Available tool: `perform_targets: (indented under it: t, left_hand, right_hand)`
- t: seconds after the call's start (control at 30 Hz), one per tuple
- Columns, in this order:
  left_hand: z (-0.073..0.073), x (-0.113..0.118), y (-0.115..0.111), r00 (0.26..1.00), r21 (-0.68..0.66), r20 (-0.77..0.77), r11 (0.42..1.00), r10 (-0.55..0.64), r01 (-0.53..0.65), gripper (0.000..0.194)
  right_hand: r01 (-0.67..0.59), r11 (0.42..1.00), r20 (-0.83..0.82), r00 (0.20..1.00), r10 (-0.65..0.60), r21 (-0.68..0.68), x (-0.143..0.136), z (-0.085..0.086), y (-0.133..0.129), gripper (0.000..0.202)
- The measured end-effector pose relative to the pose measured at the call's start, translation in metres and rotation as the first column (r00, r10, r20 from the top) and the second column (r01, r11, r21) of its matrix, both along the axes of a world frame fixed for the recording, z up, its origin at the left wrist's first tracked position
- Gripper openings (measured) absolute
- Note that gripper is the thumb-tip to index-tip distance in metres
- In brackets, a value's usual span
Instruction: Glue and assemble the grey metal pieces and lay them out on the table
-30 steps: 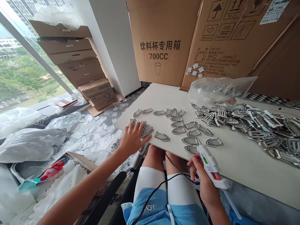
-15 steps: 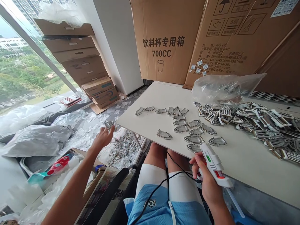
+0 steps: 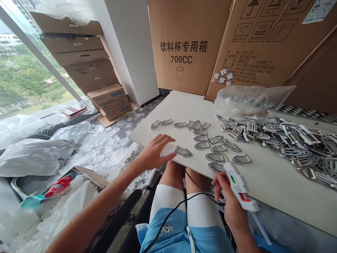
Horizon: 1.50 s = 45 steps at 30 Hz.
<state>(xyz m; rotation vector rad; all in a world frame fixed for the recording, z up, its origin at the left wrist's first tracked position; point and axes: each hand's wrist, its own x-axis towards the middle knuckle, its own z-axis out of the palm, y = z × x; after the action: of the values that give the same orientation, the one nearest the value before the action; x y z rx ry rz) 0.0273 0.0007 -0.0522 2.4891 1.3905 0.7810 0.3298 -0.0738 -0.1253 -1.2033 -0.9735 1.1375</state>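
My left hand (image 3: 158, 153) hovers over the near left edge of the white table (image 3: 168, 105), empty, thumb and fingers spread. Just right of its fingertips lies a single grey, boat-shaped frame piece (image 3: 183, 151). My right hand (image 3: 228, 193) is wrapped round a white hot glue gun (image 3: 238, 186) with red parts, its nozzle pointing up and away over the table edge. A translucent glue stick (image 3: 261, 228) sticks out of its back end. Several similar frame pieces (image 3: 202, 145) lie flat in loose rows beyond and left of the nozzle.
A large heap of frame pieces (image 3: 302, 140) covers the table's right side, a clear plastic bag (image 3: 250, 100) behind it. Big cardboard boxes (image 3: 189, 31) stand at the back. Plastic wrappers (image 3: 105, 147) litter the floor at left. A black cable (image 3: 181, 203) crosses my lap.
My left hand has come back from beyond the table's left edge, where it was over the floor with grey pieces at its fingers, and is now empty over the table. My right hand is nearly still.
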Motion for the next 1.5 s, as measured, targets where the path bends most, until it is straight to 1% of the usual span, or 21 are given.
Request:
perform_targets:
  t: [0.03,0.07,0.13,0.2,0.3,0.33,0.4,0.47,0.53,0.63,0.73,0.83,0.9,0.97,1.07,1.17,1.23,1.3,1.4,1.47,1.5]
  left_hand:
    - [-0.003,0.012,0.003,0.995,-0.032,-0.033,0.995,-0.092,0.091,0.043]
    - [-0.006,0.021,0.007,0.988,-0.052,-0.061,0.989,-0.143,0.140,0.043]
    - [-0.010,0.034,0.018,0.980,-0.069,-0.098,0.984,-0.174,0.167,0.034]
    - [-0.011,0.043,0.031,0.987,-0.057,-0.075,0.989,-0.142,0.138,0.027]
    - [-0.008,0.064,0.048,0.998,-0.032,0.014,0.998,-0.057,0.057,0.028]
    - [-0.007,0.073,0.052,0.999,-0.027,0.020,0.999,-0.030,0.031,0.029]
    - [-0.009,0.093,0.058,0.999,-0.016,-0.046,1.000,0.007,-0.008,0.027]
    - [-0.015,0.111,0.061,0.986,0.006,-0.157,0.999,0.048,-0.047,0.025]
    - [-0.020,0.123,0.062,0.969,0.017,-0.240,0.998,0.059,-0.056,0.026]
    - [-0.023,0.126,0.065,0.960,-0.014,-0.282,1.000,0.003,-0.007,0.031]
    - [-0.016,0.122,0.071,0.965,-0.062,-0.258,0.997,-0.050,0.036,0.027]
    - [-0.007,0.123,0.079,0.973,-0.025,-0.231,1.000,-0.007,0.001,0.025]
    - [-0.004,0.129,0.085,0.961,0.041,-0.273,0.999,0.042,-0.032,0.023]
    - [-0.006,0.136,0.090,0.932,0.089,-0.355,0.995,0.067,-0.038,0.020]
    - [-0.013,0.142,0.096,0.899,0.096,-0.430,0.995,0.079,-0.042,0.018]
    - [-0.018,0.139,0.101,0.907,0.071,-0.420,0.998,0.031,-0.001,0.023]
    - [-0.018,0.134,0.105,0.919,0.051,-0.393,0.997,-0.030,0.054,0.022]
    - [-0.016,0.130,0.110,0.937,0.043,-0.346,0.997,-0.052,0.071,0.023]
    - [-0.013,0.129,0.121,0.966,0.058,-0.257,0.998,0.028,-0.014,0.026]
    - [-0.013,0.131,0.129,0.963,0.056,-0.257,0.996,0.078,-0.066,0.026]
    - [-0.014,0.133,0.132,0.958,0.050,-0.274,0.996,0.082,-0.071,0.026]
  right_hand:
    - [0.002,1.000,0.001,1.000,-0.002,0.001,0.000,-0.001,0.000,0.029]
    - [0.005,1.000,0.003,1.000,-0.005,0.000,0.000,-0.002,0.000,0.029]
    - [0.009,1.000,0.005,1.000,-0.009,-0.006,0.000,-0.003,0.000,0.030]
    - [0.006,1.000,0.004,1.000,-0.006,-0.011,0.000,-0.004,0.001,0.031]
    - [0.007,1.000,0.000,1.000,-0.007,-0.017,-0.002,-0.004,0.002,0.032]
    - [0.010,1.000,0.003,1.000,-0.010,-0.017,-0.002,-0.003,0.002,0.031]
    - [0.013,1.000,0.012,1.000,-0.013,-0.010,-0.003,-0.001,0.002,0.030]
    - [0.002,1.000,0.013,1.000,-0.002,-0.001,-0.003,0.002,0.001,0.029]
    - [-0.008,1.000,0.002,1.000,0.008,-0.003,-0.004,0.004,0.001,0.028]
    - [-0.011,1.000,-0.012,1.000,0.010,-0.020,-0.004,0.003,0.002,0.030]
    - [-0.010,0.999,-0.024,1.000,0.009,-0.034,-0.004,0.002,0.004,0.032]
    - [-0.016,0.999,-0.033,0.999,0.015,-0.037,-0.005,0.003,0.004,0.033]
    - [-0.021,0.999,-0.030,0.999,0.020,-0.043,-0.005,0.005,0.004,0.032]
    - [-0.019,0.999,-0.023,1.000,0.018,-0.046,-0.005,0.006,0.004,0.031]
    - [-0.024,0.999,-0.016,1.000,0.023,-0.038,-0.005,0.007,0.004,0.030]
    - [-0.034,0.999,-0.014,0.999,0.033,-0.042,-0.004,0.007,0.005,0.031]
    - [-0.034,0.998,-0.021,0.999,0.033,-0.052,-0.004,0.007,0.005,0.032]
    - [-0.031,0.998,-0.035,0.999,0.029,-0.060,-0.004,0.006,0.005,0.032]
    - [-0.035,0.997,-0.048,0.998,0.031,-0.071,-0.005,0.006,0.006,0.033]
    - [-0.037,0.997,-0.050,0.998,0.033,-0.074,-0.005,0.007,0.006,0.033]
    - [-0.034,0.997,-0.049,0.998,0.031,-0.073,-0.005,0.007,0.006,0.033]
